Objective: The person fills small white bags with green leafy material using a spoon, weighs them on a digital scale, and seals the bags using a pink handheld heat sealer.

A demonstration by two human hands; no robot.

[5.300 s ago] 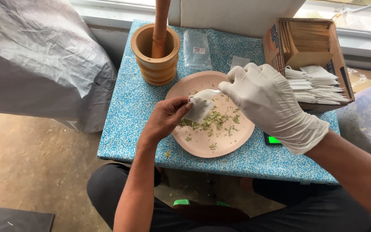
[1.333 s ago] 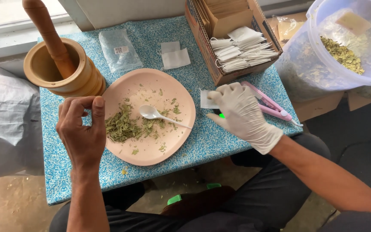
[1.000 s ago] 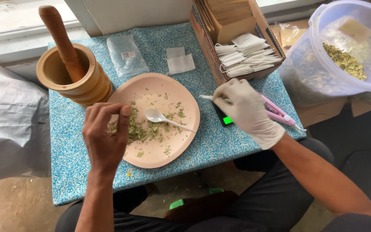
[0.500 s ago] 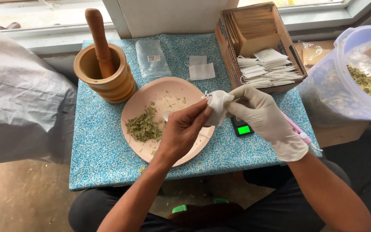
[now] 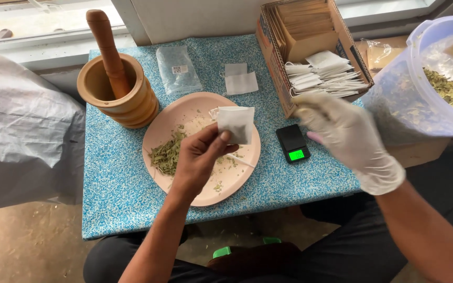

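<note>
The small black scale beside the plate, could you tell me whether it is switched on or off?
On. The small black scale shows a lit green display at its near end, and nothing rests on its platform.

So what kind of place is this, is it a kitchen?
Probably not a kitchen: it looks like a small home workbench for filling herbal tea bags. Dried leaves lie on a pink plate, a cardboard box holds empty bags, and a wooden mortar and small scale stand on the blue-covered table.
</note>
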